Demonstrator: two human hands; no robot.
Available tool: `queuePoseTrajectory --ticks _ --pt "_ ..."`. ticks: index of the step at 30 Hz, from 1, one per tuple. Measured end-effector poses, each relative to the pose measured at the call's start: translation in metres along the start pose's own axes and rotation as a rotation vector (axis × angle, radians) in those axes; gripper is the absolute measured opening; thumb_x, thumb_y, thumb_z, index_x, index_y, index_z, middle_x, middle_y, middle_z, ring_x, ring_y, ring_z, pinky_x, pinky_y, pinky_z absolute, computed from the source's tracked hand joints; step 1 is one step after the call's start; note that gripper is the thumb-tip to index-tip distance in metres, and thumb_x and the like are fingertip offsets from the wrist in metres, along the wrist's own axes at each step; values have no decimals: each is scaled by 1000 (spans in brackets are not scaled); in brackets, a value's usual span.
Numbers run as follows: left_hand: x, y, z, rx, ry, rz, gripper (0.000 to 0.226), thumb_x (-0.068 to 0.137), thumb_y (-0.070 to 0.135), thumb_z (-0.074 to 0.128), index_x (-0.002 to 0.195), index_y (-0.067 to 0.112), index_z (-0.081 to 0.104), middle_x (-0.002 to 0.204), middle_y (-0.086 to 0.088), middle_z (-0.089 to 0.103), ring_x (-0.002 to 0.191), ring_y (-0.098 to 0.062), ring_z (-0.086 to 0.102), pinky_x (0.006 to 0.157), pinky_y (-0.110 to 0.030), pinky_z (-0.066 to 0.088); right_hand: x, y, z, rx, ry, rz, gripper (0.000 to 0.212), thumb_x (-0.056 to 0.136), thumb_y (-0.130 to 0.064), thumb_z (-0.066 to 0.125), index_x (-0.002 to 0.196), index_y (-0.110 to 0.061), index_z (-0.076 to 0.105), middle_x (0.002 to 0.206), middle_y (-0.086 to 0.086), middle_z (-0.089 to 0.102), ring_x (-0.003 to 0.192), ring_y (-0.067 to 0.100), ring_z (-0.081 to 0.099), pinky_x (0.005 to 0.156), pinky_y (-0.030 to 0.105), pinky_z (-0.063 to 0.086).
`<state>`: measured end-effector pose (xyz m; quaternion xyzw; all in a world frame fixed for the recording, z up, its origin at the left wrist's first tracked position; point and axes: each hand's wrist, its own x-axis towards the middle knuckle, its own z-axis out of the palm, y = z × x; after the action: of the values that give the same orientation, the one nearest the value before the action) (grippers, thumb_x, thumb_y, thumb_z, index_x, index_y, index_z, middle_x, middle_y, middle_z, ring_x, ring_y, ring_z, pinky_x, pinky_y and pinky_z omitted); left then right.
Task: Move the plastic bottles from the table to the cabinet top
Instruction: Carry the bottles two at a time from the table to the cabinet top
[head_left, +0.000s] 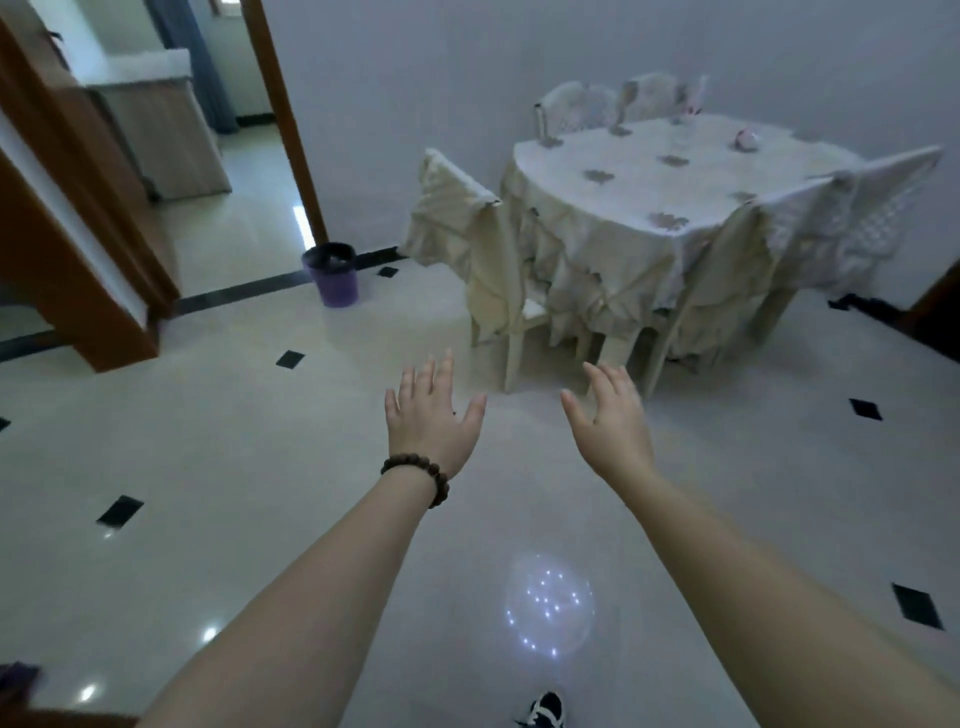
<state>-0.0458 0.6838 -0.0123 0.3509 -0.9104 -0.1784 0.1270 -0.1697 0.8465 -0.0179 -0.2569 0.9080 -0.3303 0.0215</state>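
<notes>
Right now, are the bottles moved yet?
Nothing looks done. Both hands, the left hand with a bead bracelet and the right hand, are open and empty. Blurry clear bottles seemingly wait on the round table with a cream cloth; carrying them is left.

I see a glossy, smooth tiled floor (270, 467) that mirrors the ceiling lights, with dark polished diamond insets. The table (675, 197) wears a soft, matt cream cloth that hangs in folds over its near edge, and the chairs (467, 228) round it carry the same limp cloth over what look like plastic legs. The door frame (291, 130) is smooth brown wood, the purple bin (335, 283) looks plastic, and my left wrist bears a bracelet (421, 475) of matt wooden beads.
</notes>
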Motion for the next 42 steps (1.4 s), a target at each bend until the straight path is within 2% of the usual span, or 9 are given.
queuePoseTrajectory --ticks 11,22,32,37,42 --pt "146 139 68 -44 -49 184 69 93 58 34 152 29 11 159 3 14 147 -18 3 117 -46 6 132 94 -62 -3 123 157 59 94 -43 49 145 -16 36 156 3 28 147 19 12 120 43 13" --pt "276 180 105 -65 -68 228 70 93 59 33 152 29 11 159 4 14 147 -17 0 118 -47 4 268 119 -63 -21 146 156 58 94 -41 50 144 -16 37 155 3 29 147 19 12 120 40 14" --pt "471 214 144 -57 -116 305 70 93 59 33 152 27 12 160 3 12 147 -17 0 118 -46 1 450 132 -36 -11 206 223 58 94 -40 50 144 -15 36 156 3 28 147 18 12 120 40 14" --pt "545 255 163 -9 -149 397 72 93 59 31 152 23 12 160 1 13 147 -18 2 118 -45 2 510 153 -49 -15 270 310 57 94 -38 51 143 -14 38 155 5 29 147 19 12 119 43 14" --pt "581 322 197 -46 -231 510 70 94 58 33 152 26 10 160 0 13 147 -19 2 118 -45 3 540 198 -81 -13 362 412 54 94 -34 54 142 -12 41 154 7 31 147 21 14 119 43 15"
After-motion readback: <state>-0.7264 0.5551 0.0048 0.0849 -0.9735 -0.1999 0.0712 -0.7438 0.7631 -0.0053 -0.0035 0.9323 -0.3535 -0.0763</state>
